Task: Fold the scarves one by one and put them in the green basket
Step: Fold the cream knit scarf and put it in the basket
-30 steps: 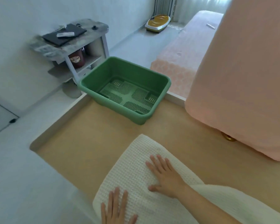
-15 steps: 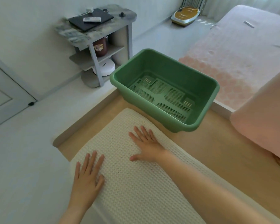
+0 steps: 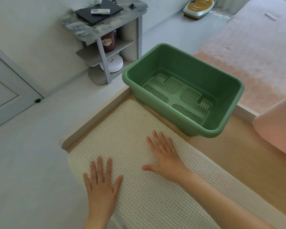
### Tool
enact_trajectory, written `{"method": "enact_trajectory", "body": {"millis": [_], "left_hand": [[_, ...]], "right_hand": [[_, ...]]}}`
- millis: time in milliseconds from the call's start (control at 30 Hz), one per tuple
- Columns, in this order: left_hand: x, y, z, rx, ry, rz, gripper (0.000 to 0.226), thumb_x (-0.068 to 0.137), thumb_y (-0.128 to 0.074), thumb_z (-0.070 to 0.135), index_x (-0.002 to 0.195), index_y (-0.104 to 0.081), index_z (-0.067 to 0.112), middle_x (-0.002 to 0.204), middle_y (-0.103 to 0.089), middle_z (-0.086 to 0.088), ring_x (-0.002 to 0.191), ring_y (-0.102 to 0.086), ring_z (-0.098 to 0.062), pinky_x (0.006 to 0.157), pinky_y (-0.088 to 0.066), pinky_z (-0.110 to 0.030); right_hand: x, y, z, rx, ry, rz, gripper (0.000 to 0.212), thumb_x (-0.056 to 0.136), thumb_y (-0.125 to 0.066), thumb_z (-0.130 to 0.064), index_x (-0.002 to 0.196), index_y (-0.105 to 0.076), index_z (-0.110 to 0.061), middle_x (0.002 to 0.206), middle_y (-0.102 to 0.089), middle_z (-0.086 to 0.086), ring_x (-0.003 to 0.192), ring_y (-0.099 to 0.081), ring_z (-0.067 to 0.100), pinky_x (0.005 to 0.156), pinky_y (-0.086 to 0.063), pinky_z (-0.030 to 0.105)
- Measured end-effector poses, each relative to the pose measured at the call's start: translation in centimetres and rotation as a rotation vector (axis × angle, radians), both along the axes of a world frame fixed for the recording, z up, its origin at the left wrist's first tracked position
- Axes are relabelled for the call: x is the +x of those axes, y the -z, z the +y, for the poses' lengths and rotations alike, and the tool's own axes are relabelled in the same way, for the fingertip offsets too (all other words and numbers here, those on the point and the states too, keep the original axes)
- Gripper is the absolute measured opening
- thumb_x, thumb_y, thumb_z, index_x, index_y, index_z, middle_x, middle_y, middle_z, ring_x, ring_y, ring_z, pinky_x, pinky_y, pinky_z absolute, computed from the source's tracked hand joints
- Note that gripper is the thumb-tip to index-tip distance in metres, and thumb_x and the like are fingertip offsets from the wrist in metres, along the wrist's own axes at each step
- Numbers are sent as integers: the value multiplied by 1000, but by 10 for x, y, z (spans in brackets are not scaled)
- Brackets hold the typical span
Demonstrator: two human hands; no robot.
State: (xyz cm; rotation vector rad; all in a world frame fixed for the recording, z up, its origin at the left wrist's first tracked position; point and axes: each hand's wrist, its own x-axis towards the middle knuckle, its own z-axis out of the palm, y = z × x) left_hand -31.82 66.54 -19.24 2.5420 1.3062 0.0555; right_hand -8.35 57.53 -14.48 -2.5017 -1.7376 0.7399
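A cream waffle-knit scarf (image 3: 127, 134) lies flat along the wooden table, its far end just short of the green basket (image 3: 157, 103). The basket stands at the table's far corner with nothing inside. My left hand (image 3: 102, 185) lies flat on the scarf's near left edge, fingers straight and spread. My right hand (image 3: 165, 156) presses flat on the scarf's middle, fingers pointing toward the basket. A pink scarf (image 3: 277, 129) hangs into view at the right edge.
The wooden table (image 3: 234, 156) has a raised pale rim on its left and far sides. Beyond it stand a grey shelf unit (image 3: 106, 25) with a laptop and remote, a white door (image 3: 5, 90), and a pink bed (image 3: 248, 52).
The view has swung left and down. Both hands slid along the cream scarf toward its far end, and the left hand came fully into view. The pink scarf moved out to the right edge.
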Motion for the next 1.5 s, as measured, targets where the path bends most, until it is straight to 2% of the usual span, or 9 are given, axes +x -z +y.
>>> {"method": "enact_trajectory", "body": {"millis": [100,267,467,733,900,1067,1133,1300,1500], "left_hand": [[-3,5,14,16,31,37,68,94,-14,65,153,-15,31,162,-3,1,149,5,-22,117,12,-44],[-4,-1,20,4,39,16,69,94,-12,64,153,-18,28,162,-3,0,149,9,-21,117,15,-45],[34,-17,-69,-6,280,-68,58,102,-13,45,147,-35,15,159,-20,-8,148,-10,-27,117,-2,-48],[82,-1,-135,-2,485,83,70,97,-17,63,153,-22,22,161,-13,-7,148,-7,-33,113,-5,-56],[95,0,-111,8,611,48,68,97,-18,62,153,-22,23,162,-11,-3,149,-7,-29,115,-3,-55],[96,-20,-67,-39,407,-103,63,97,-20,53,152,-22,22,160,-15,-2,149,-3,-16,119,8,-40],[106,-21,-29,-41,296,-111,68,95,-15,57,153,-18,21,161,-7,-3,148,6,-15,118,14,-36],[149,-15,55,-79,168,30,74,93,-17,63,155,-3,24,161,10,-4,147,16,-21,118,12,-48],[171,-7,90,-42,235,70,71,92,-15,65,152,8,35,160,18,2,145,23,-17,115,17,-45]], "right_hand": [[14,13,-22,-93,11,-15,100,77,-24,-84,143,30,-32,145,46,-4,131,46,14,111,23,45],[24,6,-23,-52,18,53,97,79,-26,-79,145,27,-31,147,43,-5,132,43,12,113,22,44],[24,-15,-125,71,265,39,78,89,-18,-67,149,15,-31,152,33,-10,137,35,7,115,20,35],[7,-13,-270,-221,442,59,92,72,4,-87,140,34,-34,140,51,-11,131,45,9,110,26,36],[16,-9,-268,-192,506,67,91,78,-13,-83,139,35,-34,141,51,-8,128,48,9,108,29,35],[11,-16,-251,-145,507,40,96,79,-19,-81,139,36,-31,141,51,-7,129,47,10,108,29,36],[8,-19,-239,-139,487,43,95,79,-19,-81,138,37,-32,140,52,-8,129,48,11,108,29,37],[7,-10,-210,-143,474,83,100,74,-18,-86,138,38,-33,139,53,-7,127,49,12,109,27,42],[13,6,-208,-155,462,40,105,74,-23,-90,139,37,-34,141,51,-8,129,48,15,110,23,46]]}}
